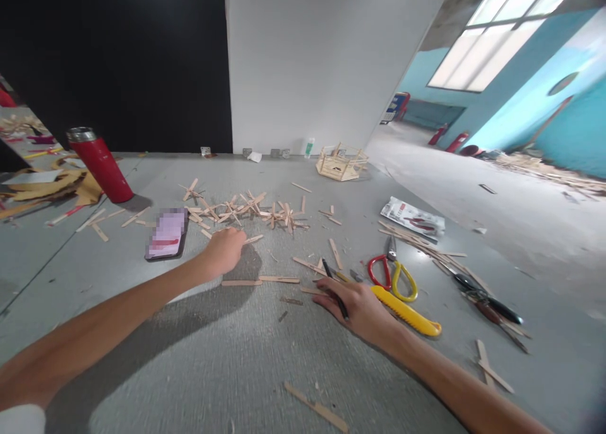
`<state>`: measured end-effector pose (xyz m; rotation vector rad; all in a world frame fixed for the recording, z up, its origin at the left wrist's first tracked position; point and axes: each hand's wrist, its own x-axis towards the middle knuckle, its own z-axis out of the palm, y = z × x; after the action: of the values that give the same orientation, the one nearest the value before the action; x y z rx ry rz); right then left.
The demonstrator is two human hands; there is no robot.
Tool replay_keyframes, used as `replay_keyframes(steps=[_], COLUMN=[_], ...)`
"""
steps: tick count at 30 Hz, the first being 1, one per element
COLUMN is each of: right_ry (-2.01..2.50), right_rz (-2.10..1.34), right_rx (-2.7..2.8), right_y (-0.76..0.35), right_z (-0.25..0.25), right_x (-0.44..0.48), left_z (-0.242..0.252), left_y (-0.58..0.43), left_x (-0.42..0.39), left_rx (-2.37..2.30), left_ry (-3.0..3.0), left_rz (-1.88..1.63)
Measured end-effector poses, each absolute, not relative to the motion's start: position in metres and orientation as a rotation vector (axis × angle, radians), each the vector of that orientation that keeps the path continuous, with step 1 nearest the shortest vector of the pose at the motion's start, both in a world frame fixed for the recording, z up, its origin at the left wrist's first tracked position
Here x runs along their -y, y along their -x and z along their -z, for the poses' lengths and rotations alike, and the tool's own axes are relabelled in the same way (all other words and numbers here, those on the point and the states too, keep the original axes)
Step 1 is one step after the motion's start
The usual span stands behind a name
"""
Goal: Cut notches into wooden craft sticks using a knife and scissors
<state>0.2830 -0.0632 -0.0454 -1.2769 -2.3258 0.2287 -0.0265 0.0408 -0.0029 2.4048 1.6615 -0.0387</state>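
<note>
At the frame's centre, a wooden stick [254, 238], lying left-to-right, was pinched by the left hand [226, 248], fingers closed, nearer than the right hand [360, 304].

Far left: flask [100, 164], phone [166, 234] nearer.
Centre: stick pile [246, 210] beyond left hand [225, 249].
Right: scissors [392, 275], knife [406, 310] beside right hand [358, 306].
Far: stick basket [341, 162].

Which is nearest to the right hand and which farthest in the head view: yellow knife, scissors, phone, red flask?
From the right hand:
1. Yellow knife, touching its right side.
2. Scissors, just beyond.
3. Phone, far left.
4. Red flask, farthest, back left.
</note>
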Motion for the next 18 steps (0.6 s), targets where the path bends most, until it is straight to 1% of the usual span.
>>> replay_keyframes(steps=[4,7,12,18], right_ry=[1.360,1.448,1.501,1.505], right_rz=[-0.185,-0.127,-0.098,-0.081], right_rx=[2.260,2.189,2.173,2.189], right_y=[-0.287,-0.294,-0.298,-0.294], right_z=[0.049,0.051,0.052,0.050], right_x=[0.059,0.053,0.051,0.053], left_z=[0.001,-0.007,-0.027,-0.030], left_y=[0.027,0.026,0.021,0.010], left_x=[-0.044,-0.044,-0.034,-0.020], left_rx=[-1.614,-1.470,-1.086,-0.971], left_ry=[-2.344,-2.273,-2.124,-2.125], left_rz=[-0.062,-0.120,-0.091,-0.024])
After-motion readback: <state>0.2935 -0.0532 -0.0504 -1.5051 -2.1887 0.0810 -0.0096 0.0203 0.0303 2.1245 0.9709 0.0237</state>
